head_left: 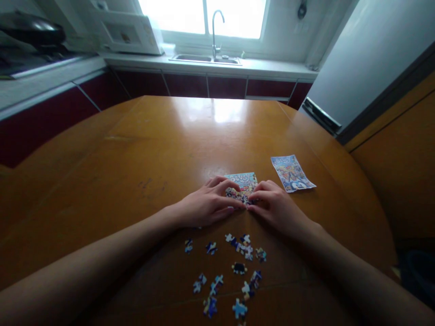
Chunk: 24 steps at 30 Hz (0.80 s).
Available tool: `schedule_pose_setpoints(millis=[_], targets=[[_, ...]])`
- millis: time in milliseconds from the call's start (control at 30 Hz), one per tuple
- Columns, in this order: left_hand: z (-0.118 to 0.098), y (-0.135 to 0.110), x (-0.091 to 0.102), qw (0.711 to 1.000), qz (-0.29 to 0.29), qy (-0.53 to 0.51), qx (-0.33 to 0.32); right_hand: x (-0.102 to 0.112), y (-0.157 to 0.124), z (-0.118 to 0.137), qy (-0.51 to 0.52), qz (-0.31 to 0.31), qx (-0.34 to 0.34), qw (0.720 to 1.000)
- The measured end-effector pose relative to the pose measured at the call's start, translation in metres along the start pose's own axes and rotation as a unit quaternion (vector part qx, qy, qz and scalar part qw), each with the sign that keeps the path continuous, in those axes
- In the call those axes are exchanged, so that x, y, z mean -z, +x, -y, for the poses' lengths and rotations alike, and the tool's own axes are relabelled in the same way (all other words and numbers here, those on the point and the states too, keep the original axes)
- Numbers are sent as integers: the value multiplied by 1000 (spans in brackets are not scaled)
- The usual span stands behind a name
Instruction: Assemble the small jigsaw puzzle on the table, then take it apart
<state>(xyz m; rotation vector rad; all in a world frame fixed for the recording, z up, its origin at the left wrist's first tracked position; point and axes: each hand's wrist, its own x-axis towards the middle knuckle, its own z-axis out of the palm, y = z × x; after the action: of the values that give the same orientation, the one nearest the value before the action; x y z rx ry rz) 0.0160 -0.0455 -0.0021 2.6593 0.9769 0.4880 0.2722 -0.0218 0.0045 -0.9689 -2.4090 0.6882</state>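
Note:
A partly assembled jigsaw puzzle (243, 179) lies flat on the wooden table, with blue and white lettering along its far edge and a busy colourful pattern nearer me. My left hand (214, 202) grips it from the left, fingers curved over it and fingertips at its near edge. From the right, my right hand (274, 203) has its fingers bent and pressed together on the near right corner. The fingertips of both hands almost meet there. Whether a single piece is between them is hidden. Several loose puzzle pieces (239, 268) are scattered on the table between my forearms.
A printed picture sheet (292, 174) lies right of the puzzle. The round-edged wooden table (163, 140) fills most of the view. Beyond it are a counter with a sink (193, 58) and tap, a microwave (127, 34), a wok (30, 29) and a tall refrigerator (367, 59).

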Motion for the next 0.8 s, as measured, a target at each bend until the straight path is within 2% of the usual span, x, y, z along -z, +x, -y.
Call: schedule_pose_setpoints(millis=[333, 800], targets=[[1, 0, -1, 1000, 0, -2, 1, 5, -3, -4, -11, 19, 0, 1000], [1, 0, -1, 1000, 2, 0, 2, 1, -4, -2, 0, 14, -6, 1000]])
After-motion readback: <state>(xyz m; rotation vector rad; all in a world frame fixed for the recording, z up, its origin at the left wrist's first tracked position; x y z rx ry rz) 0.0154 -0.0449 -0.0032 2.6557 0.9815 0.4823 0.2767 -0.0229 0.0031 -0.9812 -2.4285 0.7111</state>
